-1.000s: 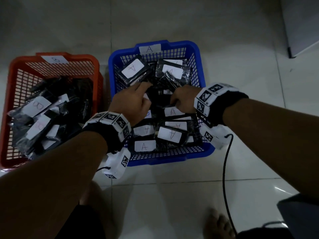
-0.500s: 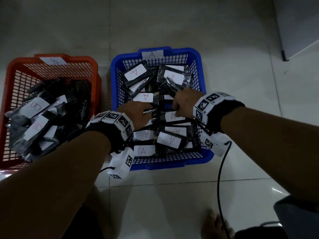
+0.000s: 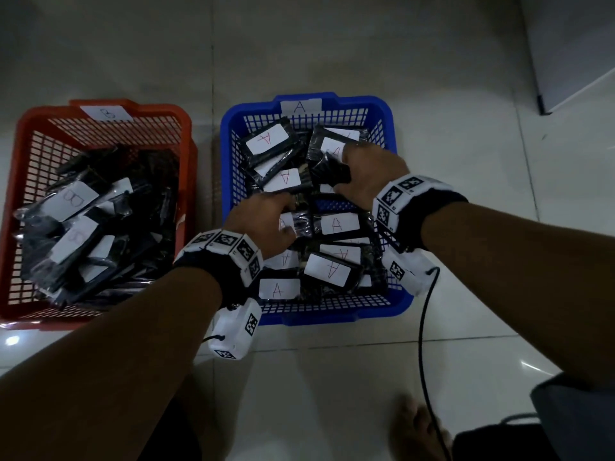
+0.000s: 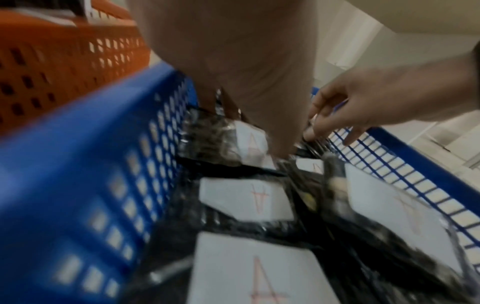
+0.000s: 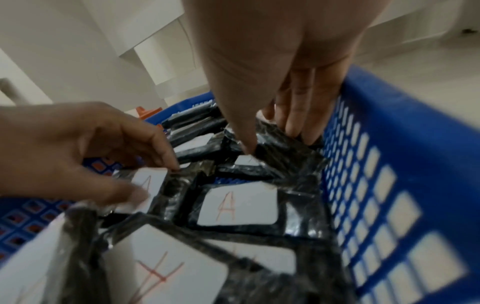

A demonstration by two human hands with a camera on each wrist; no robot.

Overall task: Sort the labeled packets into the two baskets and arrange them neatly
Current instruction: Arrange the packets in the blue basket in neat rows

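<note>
Sorting looks finished: A packets (image 3: 334,224) fill your blue basket (image 3: 229,154), B packets (image 3: 71,199) the red basket (image 3: 100,111). Tidying remains. Your right hand (image 3: 369,168) grasps a far packet (image 3: 327,169); your left hand (image 3: 263,221) pinches a middle one (image 3: 301,221).

Two baskets side by side on floor (image 3: 332,377): B basket (image 3: 20,207) left, A basket (image 3: 387,109) right, packets (image 3: 336,224) piled inside both, both hands in A basket
</note>
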